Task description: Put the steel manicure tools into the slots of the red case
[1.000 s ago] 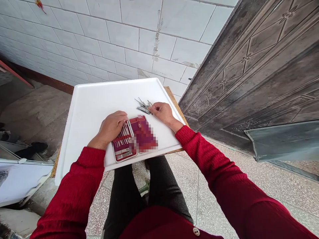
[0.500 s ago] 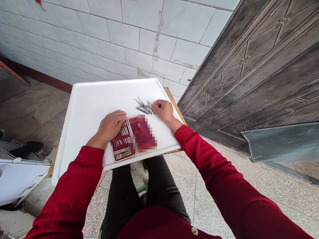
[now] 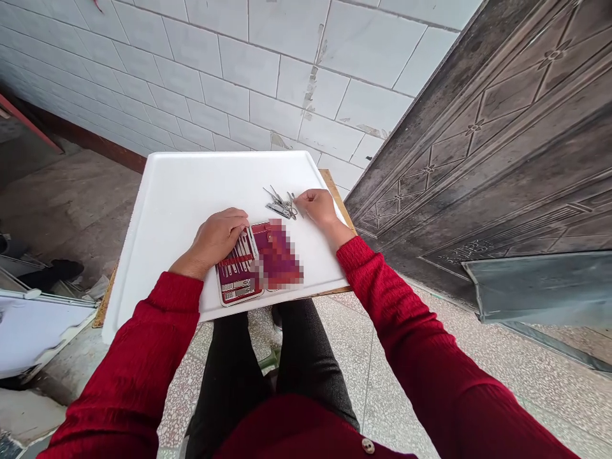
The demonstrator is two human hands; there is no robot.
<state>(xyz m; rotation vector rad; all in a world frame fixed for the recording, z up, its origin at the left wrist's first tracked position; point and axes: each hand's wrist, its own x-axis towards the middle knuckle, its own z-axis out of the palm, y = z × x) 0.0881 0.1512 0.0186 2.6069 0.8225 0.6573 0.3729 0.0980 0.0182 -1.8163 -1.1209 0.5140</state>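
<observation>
An open manicure case (image 3: 261, 294), dark red inside, lies near the front of a white foam board (image 3: 176, 185). Clippers and several slim tools sit in its left half; the right half is partly blurred out. My left hand (image 3: 217, 236) is closed over the case's upper left edge, its fingertips partly hidden. Just beyond the case is a small heap of loose metal tools (image 3: 281, 205), scissors apparently among them. At the heap's right side my right hand (image 3: 318, 207) pinches a thin metal tool (image 3: 293, 196), mostly covered by the fingers.
Under the foam board, a wooden top (image 3: 329, 182) shows along the right. A white tiled wall (image 3: 239, 83) stands behind, and a dark patterned metal door (image 3: 459, 140) rises at the right. White panels (image 3: 43, 338) are at the lower left.
The camera view has shifted slightly. My right fingers have moved a little at the heap, and a thin tool now shows in their pinch. My left hand stays on the case.
</observation>
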